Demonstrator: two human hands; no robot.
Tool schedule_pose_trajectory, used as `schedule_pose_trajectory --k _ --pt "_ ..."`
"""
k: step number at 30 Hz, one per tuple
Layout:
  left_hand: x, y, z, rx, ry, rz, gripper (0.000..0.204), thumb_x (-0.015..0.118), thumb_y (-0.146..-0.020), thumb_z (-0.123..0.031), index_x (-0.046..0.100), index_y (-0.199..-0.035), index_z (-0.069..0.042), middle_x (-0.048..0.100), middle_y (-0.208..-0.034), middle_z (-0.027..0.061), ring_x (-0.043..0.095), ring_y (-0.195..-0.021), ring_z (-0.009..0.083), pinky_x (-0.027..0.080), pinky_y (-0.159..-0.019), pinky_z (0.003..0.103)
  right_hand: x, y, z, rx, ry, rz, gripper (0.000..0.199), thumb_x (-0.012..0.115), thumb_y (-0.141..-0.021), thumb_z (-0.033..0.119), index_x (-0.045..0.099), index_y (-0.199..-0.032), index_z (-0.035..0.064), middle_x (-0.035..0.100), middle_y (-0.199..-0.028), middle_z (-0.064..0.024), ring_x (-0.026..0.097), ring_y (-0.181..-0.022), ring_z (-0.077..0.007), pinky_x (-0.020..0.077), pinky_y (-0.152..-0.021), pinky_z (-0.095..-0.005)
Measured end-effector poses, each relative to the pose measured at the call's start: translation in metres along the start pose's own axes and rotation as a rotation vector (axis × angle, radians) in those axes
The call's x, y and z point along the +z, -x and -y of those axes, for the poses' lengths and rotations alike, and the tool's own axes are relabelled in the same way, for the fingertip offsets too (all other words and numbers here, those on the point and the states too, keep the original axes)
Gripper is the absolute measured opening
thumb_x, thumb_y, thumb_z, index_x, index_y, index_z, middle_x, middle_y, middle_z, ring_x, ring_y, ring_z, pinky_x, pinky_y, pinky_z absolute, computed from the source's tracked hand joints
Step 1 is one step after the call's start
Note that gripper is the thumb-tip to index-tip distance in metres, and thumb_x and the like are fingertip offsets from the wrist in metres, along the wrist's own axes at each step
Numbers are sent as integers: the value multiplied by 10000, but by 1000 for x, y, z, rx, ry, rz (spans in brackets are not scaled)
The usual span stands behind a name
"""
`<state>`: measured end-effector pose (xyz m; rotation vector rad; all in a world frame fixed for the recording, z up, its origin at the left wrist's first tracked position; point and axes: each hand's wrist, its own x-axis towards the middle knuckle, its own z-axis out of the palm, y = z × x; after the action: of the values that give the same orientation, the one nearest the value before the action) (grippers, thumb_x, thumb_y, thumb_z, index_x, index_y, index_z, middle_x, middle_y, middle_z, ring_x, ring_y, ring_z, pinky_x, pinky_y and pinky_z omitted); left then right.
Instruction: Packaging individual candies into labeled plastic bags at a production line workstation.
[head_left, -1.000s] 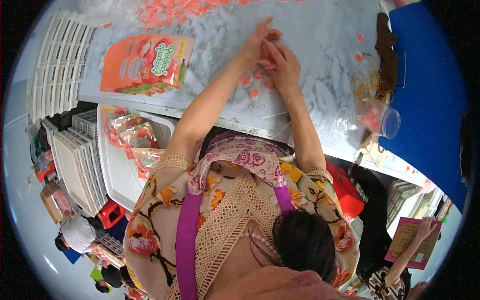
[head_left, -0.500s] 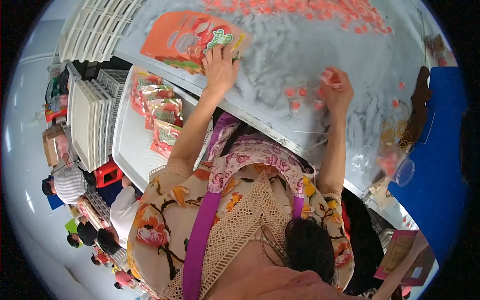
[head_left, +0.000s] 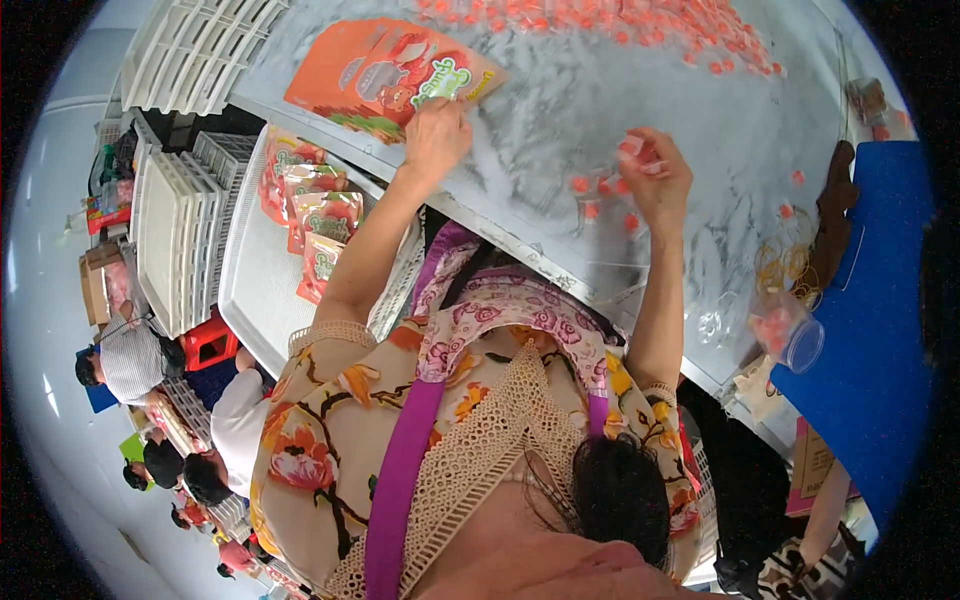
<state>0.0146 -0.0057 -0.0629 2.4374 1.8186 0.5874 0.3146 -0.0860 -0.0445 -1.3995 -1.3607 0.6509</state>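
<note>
My left hand (head_left: 436, 138) grips the near edge of a stack of orange printed pouches (head_left: 385, 75) lying on the grey marbled table (head_left: 560, 130). My right hand (head_left: 655, 178) is closed around a few small orange-red wrapped pieces, held just above the table. Several loose pieces (head_left: 600, 195) lie on the table beside that hand. A long heap of the same small orange-red pieces (head_left: 620, 25) stretches along the table's far side.
A white tray (head_left: 255, 290) with filled orange pouches (head_left: 318, 215) sits left of the table, next to stacked white crates (head_left: 175, 240). A clear plastic cup (head_left: 785, 330), rubber bands (head_left: 785, 265) and a blue board (head_left: 870, 330) lie at right. Other people crouch at lower left.
My hands were together over the loose pieces; the left hand moved left onto the orange pouches, while the right hand lifted with pieces in it. The view shifted.
</note>
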Motion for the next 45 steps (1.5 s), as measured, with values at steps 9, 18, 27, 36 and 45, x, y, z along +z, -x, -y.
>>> schedule_pose_trajectory --k 9,18,27,36,45 --pt "-12 -8 9 -120 281 182 338 715 -747 -396 714 -766 -58 654 -641 84 615 -574 191 469 -561 311 66 1 31 7 -62 394 514 732 -632 -21 648 -1103 170 594 -915 -11 581 -751 -149 497 -661 -262" --pt "-6 -5 1 -257 514 267 260 693 -764 -264 634 -791 -13 588 -638 49 531 -590 98 420 -553 291 122 -17 25 -281 522 443 384 695 -720 239 602 -1092 204 635 -946 -61 640 -811 -292 531 -652 -403" --pt "-3 -3 -14 -39 333 246 235 565 -730 -56 617 -953 -8 640 -848 239 624 -841 403 502 -733 445 134 -18 19 -278 635 431 270 703 -715 273 639 -921 111 646 -914 -77 650 -796 -303 533 -654 -419" --pt "4 -2 -6 -20 409 68 191 544 -714 -43 604 -889 5 625 -720 185 627 -679 333 491 -645 396 136 -13 20 -313 744 503 302 751 -668 210 661 -938 111 635 -956 -76 642 -851 -286 535 -671 -406" --pt "-14 -20 1 -216 487 356 166 580 -733 -107 617 -861 -7 596 -653 132 593 -603 230 462 -594 356 133 -14 20 -387 607 442 489 758 -657 192 587 -1114 152 613 -942 -56 632 -859 -274 538 -657 -383"
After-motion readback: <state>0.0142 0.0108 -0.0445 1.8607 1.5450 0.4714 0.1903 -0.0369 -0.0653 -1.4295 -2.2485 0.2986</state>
